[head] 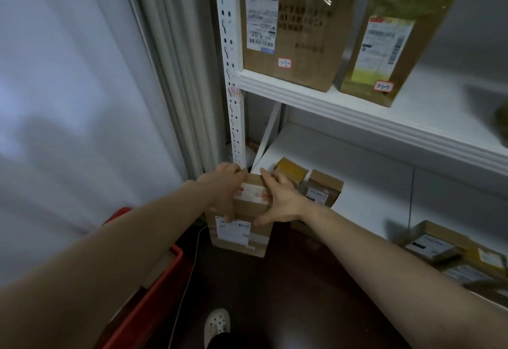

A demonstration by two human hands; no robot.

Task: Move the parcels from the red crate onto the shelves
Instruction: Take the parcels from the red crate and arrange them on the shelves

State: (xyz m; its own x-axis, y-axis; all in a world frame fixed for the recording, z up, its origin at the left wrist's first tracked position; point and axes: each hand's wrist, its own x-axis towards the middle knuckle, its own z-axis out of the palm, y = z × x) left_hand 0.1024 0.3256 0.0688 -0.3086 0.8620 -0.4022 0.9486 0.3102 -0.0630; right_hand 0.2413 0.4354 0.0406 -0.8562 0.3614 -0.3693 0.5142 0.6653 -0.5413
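A cardboard parcel (242, 219) is clasped between the left hand (222, 189) and right hand (280, 200), fingers spread over its sides, apparently steadying it at the lower shelf (316, 151) corner for placement.

Both hands (255, 197) gripping a cardboard parcel (242, 227) (labelled) — beside the lower shelf (357, 162)

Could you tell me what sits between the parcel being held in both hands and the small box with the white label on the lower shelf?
In the head view, a small yellow-taped box sits between the held parcel and the labelled box, partly behind the right hand.
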